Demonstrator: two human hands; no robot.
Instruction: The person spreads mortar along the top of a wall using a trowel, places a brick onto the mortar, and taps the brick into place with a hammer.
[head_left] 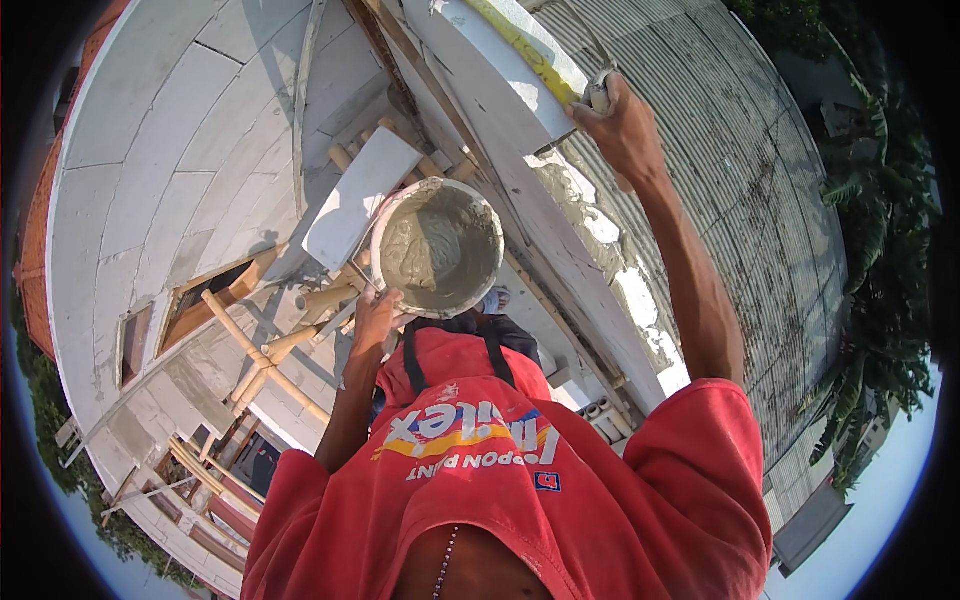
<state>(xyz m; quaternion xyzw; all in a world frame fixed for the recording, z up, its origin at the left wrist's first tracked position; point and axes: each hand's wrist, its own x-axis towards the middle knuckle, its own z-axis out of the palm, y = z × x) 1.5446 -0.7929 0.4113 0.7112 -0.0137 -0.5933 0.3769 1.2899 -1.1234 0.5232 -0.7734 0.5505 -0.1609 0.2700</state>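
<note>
A round bucket [437, 247] half full of wet grey mortar sits in front of my chest, on wooden scaffold poles. My left hand [376, 318] grips its near left rim. My right hand [622, 128] is raised to the far right, closed around the pale handle of a small tool [598, 94]. The tool meets the edge of a white wall top [520, 150] beside a yellow strip [525, 50]. Its blade is mostly hidden. Grey mortar smears cover the wall face below that hand.
A white flat board [355, 195] lies beside the bucket. Wooden scaffold poles [262, 365] cross below, far above the ground. A white block wall [170, 170] with window openings fills the left; a corrugated metal roof [760, 190] and trees lie to the right.
</note>
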